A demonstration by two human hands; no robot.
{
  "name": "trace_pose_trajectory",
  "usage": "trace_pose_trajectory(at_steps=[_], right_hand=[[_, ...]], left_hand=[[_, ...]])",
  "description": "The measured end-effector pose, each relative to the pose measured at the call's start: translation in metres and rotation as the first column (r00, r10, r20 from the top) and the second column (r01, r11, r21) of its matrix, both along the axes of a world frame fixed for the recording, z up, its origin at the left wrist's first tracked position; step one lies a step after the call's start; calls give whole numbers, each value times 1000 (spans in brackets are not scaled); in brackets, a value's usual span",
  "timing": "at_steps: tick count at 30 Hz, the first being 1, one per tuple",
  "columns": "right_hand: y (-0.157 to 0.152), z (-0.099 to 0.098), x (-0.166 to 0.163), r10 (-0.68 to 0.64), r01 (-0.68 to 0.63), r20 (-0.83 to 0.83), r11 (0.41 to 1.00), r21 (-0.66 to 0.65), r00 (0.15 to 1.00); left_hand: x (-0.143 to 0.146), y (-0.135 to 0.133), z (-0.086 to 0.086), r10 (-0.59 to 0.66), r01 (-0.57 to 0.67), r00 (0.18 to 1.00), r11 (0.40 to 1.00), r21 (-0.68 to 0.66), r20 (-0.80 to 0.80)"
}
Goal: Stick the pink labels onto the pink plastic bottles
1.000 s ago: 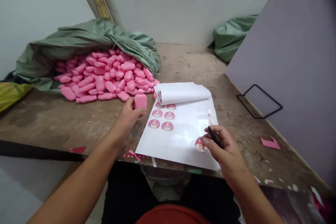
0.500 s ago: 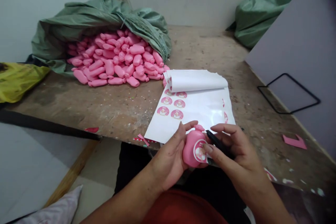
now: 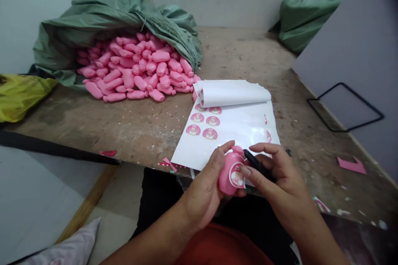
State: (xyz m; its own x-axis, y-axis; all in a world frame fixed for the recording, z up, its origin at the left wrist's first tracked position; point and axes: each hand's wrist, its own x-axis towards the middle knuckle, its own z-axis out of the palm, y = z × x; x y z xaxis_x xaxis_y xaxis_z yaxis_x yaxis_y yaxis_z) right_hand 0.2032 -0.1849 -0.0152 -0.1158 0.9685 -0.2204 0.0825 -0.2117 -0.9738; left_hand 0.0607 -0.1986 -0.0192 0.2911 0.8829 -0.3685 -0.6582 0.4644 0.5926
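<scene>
My left hand (image 3: 203, 192) is wrapped round a small pink bottle (image 3: 228, 176), held over my lap at the table's near edge. A round pink sticker (image 3: 236, 177) lies on the bottle's front. My right hand (image 3: 275, 178) grips a thin black tool (image 3: 258, 165) and presses its fingertips on the sticker. Just beyond my hands lies a white sticker sheet (image 3: 236, 132) with several round pink stickers (image 3: 202, 124) on it; its top leaves are curled back.
A green sack (image 3: 102, 20) lies open at the back left, spilling a pile of pink bottles (image 3: 139, 68) onto the worn wooden table (image 3: 124, 124). A second green sack (image 3: 307, 8) sits back right. A grey board (image 3: 357, 62) leans at right. Pink paper scraps (image 3: 351, 165) litter the table.
A second ago my left hand took a bottle from the pile while my right peeled a sticker from the sheet. Both came together near my lap; the sticker now sits on the bottle.
</scene>
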Motion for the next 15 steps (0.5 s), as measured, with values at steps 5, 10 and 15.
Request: trace_pose_trajectory(at_steps=[5, 10, 15], right_hand=[[3, -5, 2, 12, -12, 0, 999, 38, 1000], [2, 0, -1, -15, 15, -8, 1000, 9, 1000], [2, 1, 0, 32, -32, 9, 999, 5, 999]], left_hand=[[2, -2, -1, 11, -10, 1000, 1000, 20, -25], [2, -2, -3, 13, -12, 999, 1000, 25, -42], [3, -2, -5, 30, -28, 998, 999, 37, -57]])
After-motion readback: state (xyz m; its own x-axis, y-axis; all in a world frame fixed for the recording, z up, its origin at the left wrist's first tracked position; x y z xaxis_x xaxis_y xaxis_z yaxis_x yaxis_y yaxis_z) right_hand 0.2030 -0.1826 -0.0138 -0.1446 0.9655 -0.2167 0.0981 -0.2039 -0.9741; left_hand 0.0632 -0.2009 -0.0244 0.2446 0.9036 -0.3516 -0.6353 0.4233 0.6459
